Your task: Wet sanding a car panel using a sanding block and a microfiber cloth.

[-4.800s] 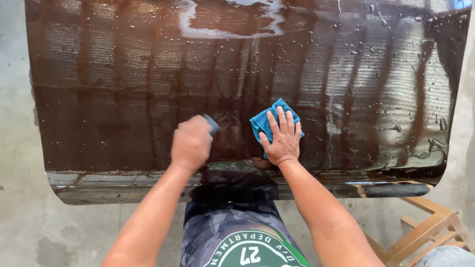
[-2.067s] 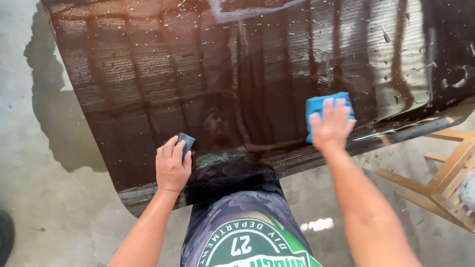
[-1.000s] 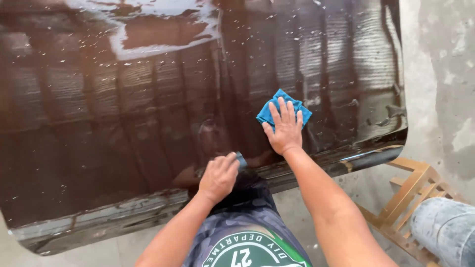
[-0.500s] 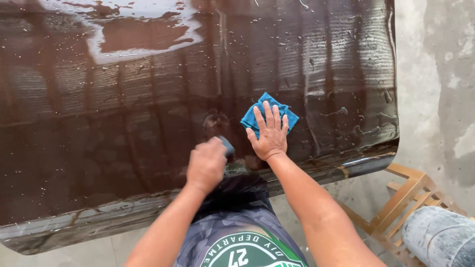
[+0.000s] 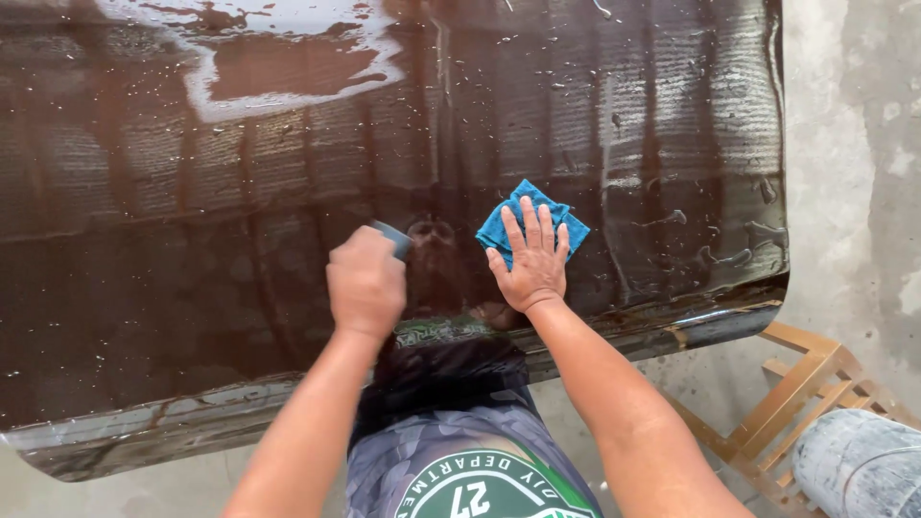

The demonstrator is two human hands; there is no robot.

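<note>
Big dark brown panel (image 5: 192, 288), glossy and wet, lies flat and fills most of the view. Water beads and streaks run all over it, with a pale puddle-like patch (image 5: 288, 67) near its far edge. Its near edge curves down, scuffed and lighter in colour.

Left hand (image 5: 365, 283) is closed in a fist around a small dark pad (image 5: 391, 236); only the pad's top corner pokes out past the knuckles, pressed on the panel. Right hand (image 5: 531, 264) lies flat, fingers spread and a little apart, palm down on a blue cloth (image 5: 526, 223). The cloth is crumpled, its corners showing beyond the fingertips, lying on the panel just right of the pad. The two hands are close together, not touching, both near the middle of the panel's near half.

A faint reflection of the person shows in the wet surface between the hands. The person's dark printed shirt (image 5: 460, 470) sits at bottom centre, tight against the panel edge.

Grey concrete floor (image 5: 863, 144) lies to the right. A wooden frame (image 5: 796, 384) is at lower right under the panel corner, and beside it a grey rounded thing (image 5: 854, 470), cut off, cannot tell what.
</note>
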